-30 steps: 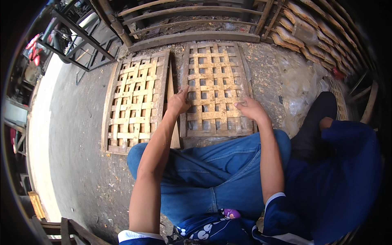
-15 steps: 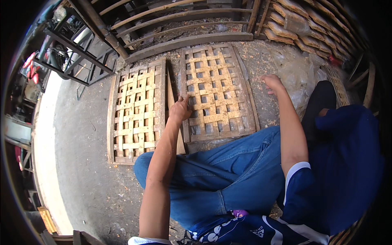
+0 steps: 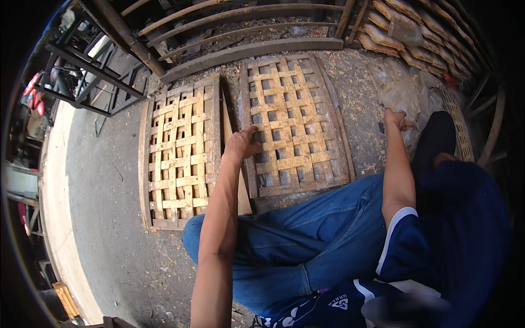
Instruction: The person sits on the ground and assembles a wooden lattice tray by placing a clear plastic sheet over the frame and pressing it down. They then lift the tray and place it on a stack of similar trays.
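Observation:
Two wood-framed woven bamboo panels lie side by side on the floor before me: a left panel [image 3: 180, 147] and a right panel [image 3: 292, 123]. My left hand [image 3: 242, 143] is on the right panel's left rail, its fingers bent over the wood. Clear plastic lies under the right panel and shows through its gaps. Off to the right, my right hand [image 3: 398, 119] hangs with fingers apart near a heap of crumpled clear plastic sheets [image 3: 402, 90]. Nothing shows in its grasp. A small dark piece [image 3: 381, 127] is beside that wrist.
Stacked flat packs [image 3: 421, 38] stand at the back right. A slatted wooden rack [image 3: 246, 22] with a low beam [image 3: 257, 56] runs across the back. On the left is a dark metal frame [image 3: 90, 76]. My bent leg [image 3: 306, 229] is close to both panels; crumbs litter the floor.
My right hand has moved right and slightly nearer, toward the plastic heap. My left hand stays at the right panel's left rail, its fingers more bent. The view has shifted slightly.

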Action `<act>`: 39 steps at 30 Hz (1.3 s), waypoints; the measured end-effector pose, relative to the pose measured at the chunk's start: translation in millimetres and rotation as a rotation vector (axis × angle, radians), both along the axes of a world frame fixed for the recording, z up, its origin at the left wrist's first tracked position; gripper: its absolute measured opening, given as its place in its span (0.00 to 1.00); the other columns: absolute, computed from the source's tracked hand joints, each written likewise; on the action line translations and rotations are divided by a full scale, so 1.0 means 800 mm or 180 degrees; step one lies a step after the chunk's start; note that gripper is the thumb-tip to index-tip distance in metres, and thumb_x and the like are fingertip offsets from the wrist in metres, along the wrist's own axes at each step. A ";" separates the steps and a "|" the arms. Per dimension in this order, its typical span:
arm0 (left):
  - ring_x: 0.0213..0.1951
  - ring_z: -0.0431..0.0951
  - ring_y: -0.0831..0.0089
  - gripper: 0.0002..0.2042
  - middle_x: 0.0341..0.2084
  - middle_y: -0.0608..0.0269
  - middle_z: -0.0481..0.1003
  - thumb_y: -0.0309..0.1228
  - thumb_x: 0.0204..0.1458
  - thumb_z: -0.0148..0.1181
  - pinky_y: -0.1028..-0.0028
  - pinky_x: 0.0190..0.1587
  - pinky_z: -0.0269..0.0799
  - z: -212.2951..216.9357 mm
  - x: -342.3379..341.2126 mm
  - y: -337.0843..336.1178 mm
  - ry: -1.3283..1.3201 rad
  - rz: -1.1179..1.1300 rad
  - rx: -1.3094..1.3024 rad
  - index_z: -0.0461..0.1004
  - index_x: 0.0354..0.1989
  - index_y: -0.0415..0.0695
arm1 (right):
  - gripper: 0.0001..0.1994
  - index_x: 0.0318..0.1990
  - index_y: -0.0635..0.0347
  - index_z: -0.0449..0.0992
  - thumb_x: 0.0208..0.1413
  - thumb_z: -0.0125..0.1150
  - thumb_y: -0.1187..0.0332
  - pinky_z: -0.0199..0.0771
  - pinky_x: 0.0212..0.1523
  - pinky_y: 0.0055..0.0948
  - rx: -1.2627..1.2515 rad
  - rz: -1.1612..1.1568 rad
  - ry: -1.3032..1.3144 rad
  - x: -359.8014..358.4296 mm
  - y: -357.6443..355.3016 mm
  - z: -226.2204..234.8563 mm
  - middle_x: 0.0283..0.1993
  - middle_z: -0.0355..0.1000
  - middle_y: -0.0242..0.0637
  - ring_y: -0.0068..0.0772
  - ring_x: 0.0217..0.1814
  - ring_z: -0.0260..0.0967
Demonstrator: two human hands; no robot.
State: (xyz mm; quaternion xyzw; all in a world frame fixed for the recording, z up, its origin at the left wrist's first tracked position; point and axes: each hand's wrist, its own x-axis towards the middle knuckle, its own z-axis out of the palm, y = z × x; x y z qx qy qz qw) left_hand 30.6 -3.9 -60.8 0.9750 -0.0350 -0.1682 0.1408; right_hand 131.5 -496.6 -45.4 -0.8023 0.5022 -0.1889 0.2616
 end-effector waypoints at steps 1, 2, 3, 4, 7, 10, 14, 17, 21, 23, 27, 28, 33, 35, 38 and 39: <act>0.52 0.78 0.49 0.36 0.47 0.43 0.79 0.47 0.52 0.64 0.58 0.57 0.74 0.005 0.001 -0.004 0.0043 -0.0006 0.0011 0.60 0.70 0.53 | 0.34 0.63 0.63 0.66 0.49 0.67 0.60 0.66 0.66 0.46 0.0213 -0.0065 -0.0039 0.000 -0.008 -0.004 0.74 0.39 0.62 0.66 0.69 0.57; 0.52 0.78 0.49 0.36 0.48 0.43 0.79 0.47 0.53 0.64 0.58 0.57 0.74 0.002 0.002 0.000 0.0020 0.0006 -0.0020 0.60 0.70 0.53 | 0.34 0.63 0.62 0.67 0.49 0.68 0.59 0.65 0.67 0.46 0.0440 -0.0101 -0.0095 0.003 -0.018 -0.007 0.74 0.43 0.61 0.64 0.69 0.58; 0.52 0.78 0.49 0.36 0.48 0.43 0.78 0.46 0.53 0.63 0.58 0.57 0.74 -0.002 0.001 0.004 -0.0001 0.0024 -0.0050 0.60 0.70 0.53 | 0.34 0.63 0.62 0.68 0.48 0.69 0.59 0.63 0.67 0.46 0.0669 -0.0132 -0.0148 0.007 -0.026 -0.011 0.74 0.48 0.61 0.62 0.70 0.58; 0.52 0.78 0.49 0.35 0.48 0.43 0.78 0.46 0.53 0.63 0.58 0.57 0.74 -0.005 0.003 0.005 -0.0029 0.0032 -0.0097 0.60 0.70 0.53 | 0.33 0.61 0.65 0.69 0.49 0.68 0.59 0.64 0.67 0.45 0.0748 0.0097 -0.0154 0.011 -0.033 -0.012 0.71 0.52 0.63 0.60 0.69 0.60; 0.52 0.78 0.50 0.34 0.48 0.43 0.78 0.46 0.55 0.61 0.58 0.58 0.73 -0.011 0.008 0.006 -0.0022 0.0008 -0.0085 0.60 0.70 0.54 | 0.30 0.57 0.71 0.72 0.49 0.66 0.61 0.68 0.64 0.42 0.0526 0.0607 -0.0484 0.026 -0.045 -0.022 0.63 0.65 0.63 0.55 0.65 0.66; 0.54 0.77 0.51 0.34 0.51 0.45 0.77 0.46 0.55 0.61 0.56 0.58 0.73 -0.001 0.013 -0.006 0.0157 0.0040 -0.0112 0.60 0.70 0.54 | 0.28 0.58 0.68 0.73 0.51 0.66 0.60 0.69 0.61 0.38 -0.0157 0.0872 -0.1248 0.051 -0.029 -0.009 0.56 0.74 0.55 0.50 0.60 0.71; 0.56 0.76 0.52 0.32 0.55 0.49 0.75 0.48 0.57 0.58 0.54 0.58 0.72 0.033 -0.002 -0.003 -0.0023 0.0370 0.0116 0.62 0.69 0.54 | 0.25 0.63 0.64 0.70 0.59 0.62 0.64 0.71 0.49 0.30 0.1002 0.1952 -0.2130 0.034 0.093 0.084 0.52 0.74 0.40 0.32 0.50 0.72; 0.56 0.76 0.51 0.29 0.56 0.51 0.75 0.51 0.59 0.55 0.54 0.57 0.72 0.056 0.001 -0.010 -0.0696 0.0500 -0.0026 0.64 0.67 0.53 | 0.23 0.64 0.62 0.69 0.62 0.59 0.67 0.70 0.41 0.24 0.2061 0.2733 -0.2741 0.011 0.155 0.144 0.47 0.72 0.30 0.21 0.44 0.68; 0.52 0.79 0.57 0.37 0.55 0.47 0.76 0.58 0.60 0.51 0.61 0.55 0.72 0.079 0.007 -0.017 -0.0498 0.1190 -0.1901 0.61 0.69 0.43 | 0.21 0.62 0.62 0.71 0.62 0.58 0.69 0.70 0.39 0.22 0.3274 0.3453 -0.3046 -0.032 0.228 0.189 0.49 0.71 0.31 0.20 0.43 0.69; 0.52 0.77 0.59 0.40 0.59 0.50 0.72 0.64 0.61 0.44 0.59 0.55 0.71 0.105 -0.006 -0.040 0.0102 0.1521 -0.2924 0.55 0.73 0.45 | 0.20 0.62 0.63 0.71 0.62 0.57 0.68 0.71 0.40 0.23 0.3461 0.3707 -0.2557 -0.056 0.238 0.198 0.51 0.70 0.31 0.21 0.44 0.69; 0.51 0.75 0.57 0.42 0.57 0.47 0.71 0.66 0.62 0.38 0.55 0.53 0.73 0.112 -0.018 -0.052 0.0681 0.1625 -0.3656 0.44 0.76 0.49 | 0.22 0.61 0.63 0.70 0.63 0.55 0.62 0.72 0.43 0.26 0.4309 0.3826 -0.1983 -0.090 0.243 0.167 0.53 0.70 0.34 0.24 0.46 0.70; 0.51 0.75 0.57 0.43 0.57 0.47 0.71 0.66 0.62 0.37 0.54 0.53 0.73 0.110 -0.020 -0.055 0.0794 0.1657 -0.3768 0.43 0.76 0.49 | 0.22 0.61 0.63 0.70 0.63 0.55 0.61 0.72 0.43 0.27 0.4640 0.3749 -0.1906 -0.101 0.244 0.160 0.53 0.70 0.35 0.25 0.47 0.71; 0.52 0.75 0.57 0.37 0.58 0.45 0.69 0.53 0.65 0.48 0.57 0.51 0.76 0.097 -0.026 -0.094 0.0929 0.1764 -0.4408 0.45 0.74 0.45 | 0.18 0.55 0.59 0.70 0.64 0.54 0.58 0.74 0.39 0.28 0.5261 0.3307 -0.1140 -0.143 0.256 0.136 0.48 0.73 0.38 0.28 0.42 0.74; 0.50 0.76 0.62 0.30 0.54 0.48 0.71 0.41 0.64 0.54 0.63 0.49 0.77 0.082 -0.026 -0.102 0.0483 0.1642 -0.4766 0.54 0.71 0.43 | 0.22 0.54 0.60 0.70 0.64 0.55 0.52 0.74 0.34 0.26 0.4829 0.3627 -0.0405 -0.142 0.259 0.130 0.41 0.76 0.38 0.28 0.36 0.76; 0.45 0.78 0.70 0.22 0.46 0.55 0.76 0.27 0.61 0.58 0.70 0.45 0.77 0.067 -0.014 -0.082 -0.0203 0.1450 -0.4317 0.66 0.64 0.42 | 0.25 0.53 0.62 0.71 0.63 0.56 0.47 0.73 0.32 0.24 0.3567 0.3650 0.0128 -0.138 0.255 0.140 0.38 0.76 0.39 0.28 0.36 0.77; 0.42 0.79 0.73 0.20 0.43 0.58 0.77 0.23 0.60 0.59 0.72 0.43 0.77 0.066 -0.010 -0.072 -0.0419 0.1378 -0.4011 0.70 0.62 0.41 | 0.27 0.53 0.62 0.71 0.62 0.57 0.46 0.72 0.32 0.24 0.3441 0.3559 0.0216 -0.134 0.253 0.137 0.37 0.77 0.39 0.28 0.36 0.77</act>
